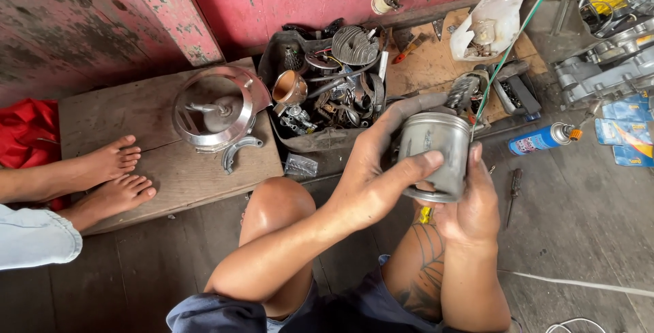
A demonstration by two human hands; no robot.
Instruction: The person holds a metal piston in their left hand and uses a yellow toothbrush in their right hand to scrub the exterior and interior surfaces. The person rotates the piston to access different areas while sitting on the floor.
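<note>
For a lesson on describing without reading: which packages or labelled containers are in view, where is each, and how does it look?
Spray can: lying on the floor right of the hands, blue cylinder with a white label patch and orange nozzle.
Packets: at the right edge, flat blue sachets with yellow and white areas.
Clear wrapper: beside the board, small and crinkled.
</note>
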